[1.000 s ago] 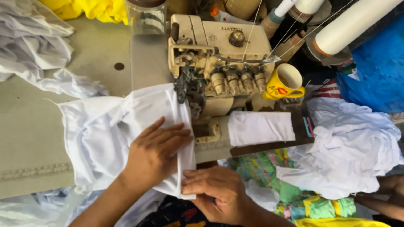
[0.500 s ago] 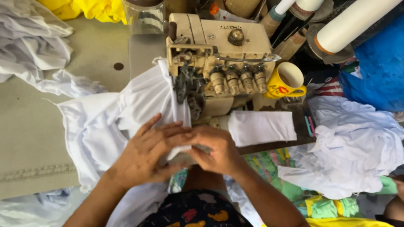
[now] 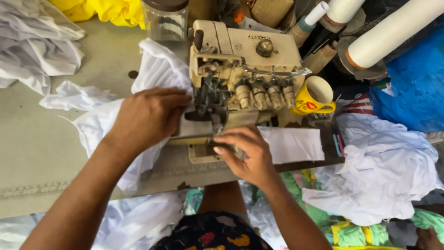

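On the grey-green desk (image 3: pixel 55 153), seen from above, the following are recorded, largest first:

Desk: a flat worn surface, carrying all items below.

White garment (image 3: pixel 155 76): bunched cloth spread from the desk's middle up to the left side of the machine, its edge fed in beside the needle area and pressed down by the left hand.

Heap of white cloth (image 3: pixel 384 176): piled at the right, off the desk edge, above green and yellow fabric.

Pile of white cloth (image 3: pixel 34 46): lying at the upper left corner, well apart from the hands.

Overlock sewing machine (image 3: pixel 245 60): cream-coloured, set at the desk's centre, with four tension knobs along its front.

White fabric strip (image 3: pixel 293 143): laid flat just right of the machine's bed.

Left hand (image 3: pixel 148 118): laid flat on the white garment, fingers (image 3: pixel 173 99) extended and pressing the cloth against the machine's left side; nothing is clenched.

Right hand (image 3: pixel 247 153): placed at the machine's front plate, fingers curled; whether cloth is pinched under them cannot be told.

Yellow mug (image 3: pixel 314 95): stood just right of the machine.

Clear jar (image 3: pixel 164 21): brown-lidded, behind the machine
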